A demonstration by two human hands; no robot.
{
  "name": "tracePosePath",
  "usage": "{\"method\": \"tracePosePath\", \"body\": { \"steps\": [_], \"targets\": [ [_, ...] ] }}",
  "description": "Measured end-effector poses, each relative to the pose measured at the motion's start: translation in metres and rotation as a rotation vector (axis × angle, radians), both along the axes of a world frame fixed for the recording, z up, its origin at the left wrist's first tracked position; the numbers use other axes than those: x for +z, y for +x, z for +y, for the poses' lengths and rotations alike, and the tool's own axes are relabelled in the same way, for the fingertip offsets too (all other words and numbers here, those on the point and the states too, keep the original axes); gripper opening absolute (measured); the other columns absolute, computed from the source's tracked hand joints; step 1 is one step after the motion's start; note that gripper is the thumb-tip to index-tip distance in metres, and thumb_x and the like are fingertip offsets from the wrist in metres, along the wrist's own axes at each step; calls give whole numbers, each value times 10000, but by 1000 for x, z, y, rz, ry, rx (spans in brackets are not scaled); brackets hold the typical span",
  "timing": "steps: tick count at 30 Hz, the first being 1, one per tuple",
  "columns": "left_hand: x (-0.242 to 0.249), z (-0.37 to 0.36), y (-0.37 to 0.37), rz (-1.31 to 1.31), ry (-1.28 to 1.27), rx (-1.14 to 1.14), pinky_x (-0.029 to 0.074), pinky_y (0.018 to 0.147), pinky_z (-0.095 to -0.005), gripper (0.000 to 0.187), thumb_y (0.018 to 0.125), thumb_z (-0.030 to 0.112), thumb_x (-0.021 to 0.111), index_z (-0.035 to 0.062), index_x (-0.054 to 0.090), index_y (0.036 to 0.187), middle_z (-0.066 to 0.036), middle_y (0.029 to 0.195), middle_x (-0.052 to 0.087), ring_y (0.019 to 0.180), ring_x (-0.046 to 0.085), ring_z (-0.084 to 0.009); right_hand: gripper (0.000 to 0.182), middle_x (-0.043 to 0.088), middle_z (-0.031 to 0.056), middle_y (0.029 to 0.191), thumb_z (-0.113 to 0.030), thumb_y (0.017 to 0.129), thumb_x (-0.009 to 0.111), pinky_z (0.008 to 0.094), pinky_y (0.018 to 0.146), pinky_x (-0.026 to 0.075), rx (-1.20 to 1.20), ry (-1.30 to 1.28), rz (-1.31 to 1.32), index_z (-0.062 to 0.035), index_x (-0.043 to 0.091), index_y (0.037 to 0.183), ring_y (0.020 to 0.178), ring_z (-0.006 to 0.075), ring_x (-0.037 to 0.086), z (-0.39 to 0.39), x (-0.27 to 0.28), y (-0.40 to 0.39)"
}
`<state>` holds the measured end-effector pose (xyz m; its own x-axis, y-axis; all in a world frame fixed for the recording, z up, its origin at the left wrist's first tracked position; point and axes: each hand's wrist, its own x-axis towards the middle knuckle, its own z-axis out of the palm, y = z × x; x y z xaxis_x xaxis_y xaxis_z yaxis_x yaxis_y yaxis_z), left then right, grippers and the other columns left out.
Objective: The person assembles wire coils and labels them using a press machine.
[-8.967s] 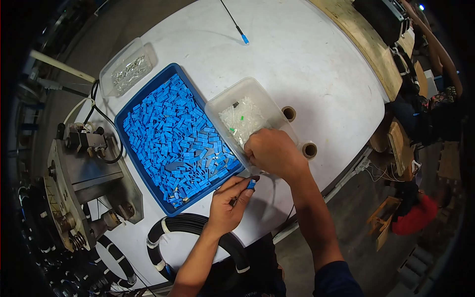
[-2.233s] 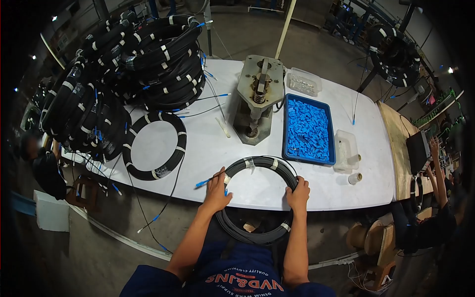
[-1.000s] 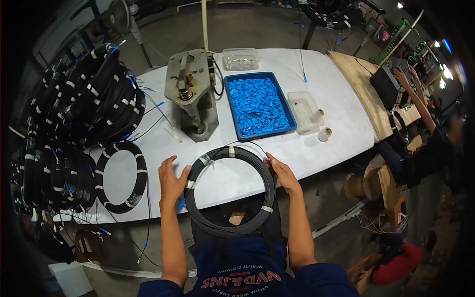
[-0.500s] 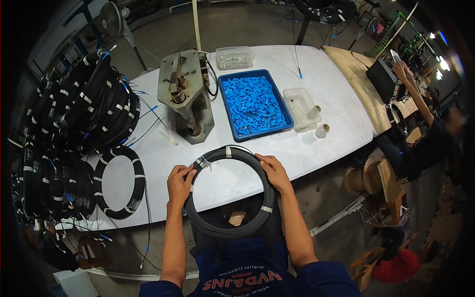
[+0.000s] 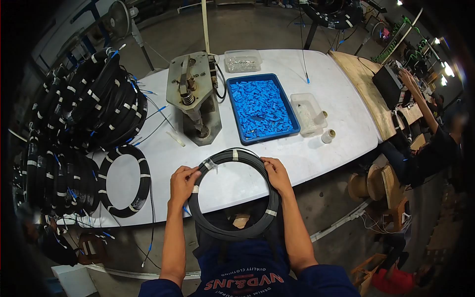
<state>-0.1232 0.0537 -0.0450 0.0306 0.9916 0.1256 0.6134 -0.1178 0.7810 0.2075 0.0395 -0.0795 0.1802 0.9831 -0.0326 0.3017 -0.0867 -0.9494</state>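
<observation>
A coil of black cable (image 5: pixel 231 232), bound with pale tape at several places, lies partly over the table's front edge, close to my body. My left hand (image 5: pixel 183 184) grips its left upper side beside a clear plastic wrap. On the right upper side my right hand (image 5: pixel 276 174) has its fingers closed round the coil. Beyond the coil stands a blue tray (image 5: pixel 239 123) full of small blue pieces. A metal press (image 5: pixel 190 94) is left of the tray.
Stacked black coils (image 5: pixel 94 99) fill the left side, with a single coil (image 5: pixel 143 175) in front. Clear plastic boxes (image 5: pixel 242 61) (image 5: pixel 308 115) and a small spool (image 5: pixel 328 136) are on the white table (image 5: pixel 341 99). A co-worker's arm (image 5: pixel 420 101) shows at the right.
The camera view has shifted slightly, so the table and its objects appear a little further right. Both hands keep their hold on the coil.
</observation>
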Motion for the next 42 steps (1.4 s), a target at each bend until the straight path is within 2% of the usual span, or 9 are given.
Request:
{"method": "tracePosePath", "body": {
  "steps": [8,14,21,27,29,31,33,36,42],
  "targets": [
    [-20,13,-13,-71,3,231,479,640,-296,229,879,237,689,35,756,962,-137,766,709,650,626,-182,463,624,193,1088,-205,798,747,410,890,471,104,187,-273,-59,650,1226,968,345,592,-12,-1,-4],
    [-30,21,-3,93,-99,267,505,659,-332,266,861,287,708,40,758,943,-144,799,721,667,661,-239,734,501,225,1253,-187,743,762,478,952,415,-46,-23,-547,-54,458,1398,1122,407,475,-44,14,-19],
    [-35,4,-4,-57,-78,254,502,656,-354,271,887,269,687,3,740,895,-125,707,686,637,646,-235,553,504,229,1162,-93,753,690,496,944,408,-208,-59,-503,-10,519,1272,1096,420,471,-71,-9,-22],
    [-42,-29,-7,-122,-105,48,463,876,-329,381,943,254,622,-8,541,1209,-156,1087,618,993,593,-230,522,489,187,1111,-27,765,634,390,821,483,-200,-34,-247,0,531,1276,978,336,543,-64,6,-24],
    [-28,-41,0,-24,-35,46,454,921,-339,455,908,206,666,-24,481,1253,-165,1123,604,1034,587,-236,497,480,135,1097,10,781,629,280,674,489,-177,60,-222,0,551,1272,880,220,562,-58,22,-27],
    [-30,-42,-5,-177,-37,85,455,923,-335,469,890,164,682,-26,462,1258,-155,1117,604,1035,583,-221,503,474,128,1090,35,772,628,282,670,494,-143,84,-200,4,551,1269,921,216,566,-48,38,-29],
    [-31,-44,-7,-330,-28,120,456,925,-331,489,872,122,699,-29,444,1262,-145,1110,604,1036,579,-205,517,472,128,1116,50,753,639,291,757,502,-78,161,-166,7,558,1262,957,228,567,-34,59,-33],
    [-17,-46,-9,-627,64,260,454,665,-212,468,854,11,691,-4,430,1242,-38,945,557,772,531,-73,503,490,172,1178,40,733,639,337,872,494,20,397,-192,21,572,1231,1057,299,568,-9,88,-42],
    [17,-31,-34,-629,252,364,470,783,-240,518,856,59,702,-46,453,1298,-51,1009,591,871,569,-104,504,577,179,1185,59,705,640,363,955,453,165,625,-123,12,587,1204,1103,323,581,48,152,-71]
  ]
}}
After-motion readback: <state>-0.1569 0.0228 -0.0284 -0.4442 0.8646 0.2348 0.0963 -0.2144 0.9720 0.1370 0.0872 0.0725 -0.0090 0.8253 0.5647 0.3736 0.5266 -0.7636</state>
